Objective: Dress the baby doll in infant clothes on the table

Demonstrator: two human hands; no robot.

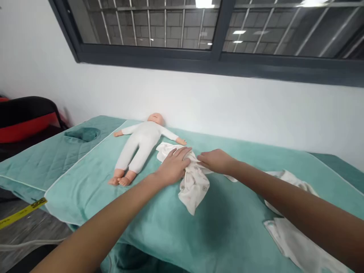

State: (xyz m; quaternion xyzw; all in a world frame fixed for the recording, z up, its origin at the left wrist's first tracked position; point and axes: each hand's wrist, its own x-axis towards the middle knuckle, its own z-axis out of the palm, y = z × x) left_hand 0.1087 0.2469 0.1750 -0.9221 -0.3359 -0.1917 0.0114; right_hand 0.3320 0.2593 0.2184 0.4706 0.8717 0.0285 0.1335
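Observation:
A crumpled white baby garment [195, 187] with a small print lies bunched on the green cover [239, 227]. My left hand [173, 165] is closed over its upper left part, thumb toward the middle. With pinched fingers, my right hand [216, 160] grips the right side of the fabric; a narrow strip of white cloth shows beneath that wrist. The garment's exact cut cannot be made out in its folds. Left of it, a baby doll [143, 138] in a white body lies on its back, arms spread, one hand close to the cloth.
More white cloths [298, 239] lie at the right, partly behind my right forearm. A green bed with a face hole [82, 134] extends left, near a black and red chair [28, 121]. Wall and barred window [148, 26] stand behind. Yellow tape [22, 214] hangs at lower left.

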